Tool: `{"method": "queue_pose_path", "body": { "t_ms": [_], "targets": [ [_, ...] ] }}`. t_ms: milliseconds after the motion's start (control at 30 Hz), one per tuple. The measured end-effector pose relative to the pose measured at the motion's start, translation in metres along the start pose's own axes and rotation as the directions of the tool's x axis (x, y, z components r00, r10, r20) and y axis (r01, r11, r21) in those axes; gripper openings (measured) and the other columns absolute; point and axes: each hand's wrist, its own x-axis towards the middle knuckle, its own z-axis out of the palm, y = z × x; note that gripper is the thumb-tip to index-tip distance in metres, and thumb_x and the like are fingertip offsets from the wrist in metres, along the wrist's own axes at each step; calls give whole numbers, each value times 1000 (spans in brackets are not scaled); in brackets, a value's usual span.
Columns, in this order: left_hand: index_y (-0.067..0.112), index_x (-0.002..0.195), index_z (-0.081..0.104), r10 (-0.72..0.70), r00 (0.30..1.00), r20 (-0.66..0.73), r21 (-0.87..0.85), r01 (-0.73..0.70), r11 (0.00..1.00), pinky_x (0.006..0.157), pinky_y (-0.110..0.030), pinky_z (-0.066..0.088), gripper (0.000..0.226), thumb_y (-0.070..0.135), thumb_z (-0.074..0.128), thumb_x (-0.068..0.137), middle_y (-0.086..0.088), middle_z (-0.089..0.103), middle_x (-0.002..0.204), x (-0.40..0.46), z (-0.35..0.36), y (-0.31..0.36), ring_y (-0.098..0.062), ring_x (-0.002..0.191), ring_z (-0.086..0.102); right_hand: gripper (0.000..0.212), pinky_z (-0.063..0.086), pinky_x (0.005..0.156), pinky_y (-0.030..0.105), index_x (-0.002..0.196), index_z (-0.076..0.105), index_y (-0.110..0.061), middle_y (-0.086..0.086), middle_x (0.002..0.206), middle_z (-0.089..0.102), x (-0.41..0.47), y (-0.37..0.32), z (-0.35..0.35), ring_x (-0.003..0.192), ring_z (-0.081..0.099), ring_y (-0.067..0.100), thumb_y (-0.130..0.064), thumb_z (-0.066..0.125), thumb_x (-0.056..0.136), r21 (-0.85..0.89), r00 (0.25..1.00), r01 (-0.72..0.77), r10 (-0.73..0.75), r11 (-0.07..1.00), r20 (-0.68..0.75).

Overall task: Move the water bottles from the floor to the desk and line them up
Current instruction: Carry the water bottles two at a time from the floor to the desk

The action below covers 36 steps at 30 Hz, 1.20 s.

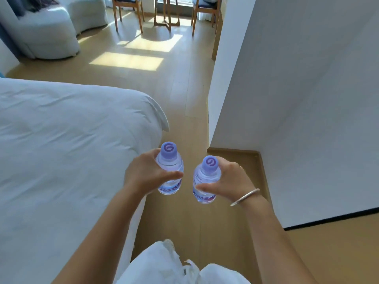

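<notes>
— What's she carrying?

— Two water bottles, one in each hand. The left hand (146,174) is wrapped around the left bottle (169,171), thumb across its front, so that grip is grasping it firmly. The right hand (227,181) holds the right bottle (205,181) the same way, thumb laid over the clear body.

— Are they on anything?

— No, both are held upright in the air above the wooden floor (184,95), just beside each other but not touching. Each has a purple cap with a swirl on top, and printed lettering shows low on the sides.

— Where is she standing?

— In the narrow strip between the bed (61,140), with its white cover, on her left and a white wall (297,109) on her right. There's a silver bangle (245,197) on her right wrist, and her white trousers (164,265) show at the bottom.

— And farther off?

— Sun patches on the floor, two wooden chairs (128,11) by a small table, and a pale sofa (51,35) far left.
</notes>
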Motion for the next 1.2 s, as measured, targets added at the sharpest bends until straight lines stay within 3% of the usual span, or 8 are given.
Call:
{"method": "queue_pose_path", "body": {
  "t_ms": [133, 300, 467, 633, 933, 1067, 1200],
  "targets": [
    [38, 77, 60, 22, 1000, -6, 9, -22, 1000, 63, -21, 42, 37, 55, 69, 46, 24, 61, 71, 75, -26, 4, 1, 71, 59, 48, 53, 79, 34, 102, 59, -27, -12, 85, 62, 73, -12, -6, 80, 62, 14, -43, 79, 61, 45, 999, 12, -9, 999, -52],
    [38, 79, 61, 2, 1000, 11, 23, -2, 1000, 59, -16, 41, 40, 57, 69, 44, 23, 62, 71, 157, -37, 2, 4, 70, 58, 46, 54, 78, 33, 102, 62, -21, -1, 91, 68, 156, -16, -19, 81, 63, 18, -41, 80, 65, 33, 1000, 8, -7, 999, -30],
    [34, 88, 66, 27, 1000, 7, 51, -28, 998, 67, -26, 51, 60, 67, 62, 39, 16, 67, 78, 255, -41, 8, -4, 74, 63, 49, 54, 78, 33, 105, 62, -19, 0, 91, 69, 252, -9, -35, 83, 64, 18, -39, 80, 64, 44, 999, 20, -18, 999, -26],
    [37, 82, 61, 29, 999, -26, 30, -29, 999, 62, -21, 45, 42, 57, 69, 46, 21, 63, 72, 373, -45, 45, 1, 72, 59, 48, 52, 80, 37, 102, 63, -21, -1, 90, 69, 375, 10, -72, 84, 63, 20, -38, 82, 61, 44, 999, 46, -45, 998, -31],
    [37, 85, 61, 26, 995, -98, -6, -26, 1000, 68, -26, 48, 46, 58, 72, 45, 20, 63, 77, 548, -63, 108, -4, 75, 60, 59, 52, 75, 30, 108, 63, -16, 1, 92, 69, 557, 32, -148, 81, 62, 19, -46, 81, 61, -26, 982, 147, -149, 989, -115],
    [35, 85, 63, 17, 995, -95, -21, -19, 1000, 68, -26, 49, 46, 55, 81, 48, 16, 65, 79, 618, -62, 120, -9, 76, 62, 54, 52, 73, 31, 102, 64, -17, 0, 87, 68, 620, 43, -158, 79, 62, 20, -45, 82, 60, -18, 979, 117, -119, 993, -164],
    [37, 82, 59, 6, 998, -55, -21, -8, 1000, 59, -16, 40, 34, 43, 84, 60, 22, 60, 74, 695, -65, 130, 4, 70, 55, 52, 54, 73, 34, 101, 65, -20, 0, 86, 69, 693, 53, -162, 78, 63, 21, -48, 81, 60, -31, 983, 93, -97, 995, -154]
  ]
}}
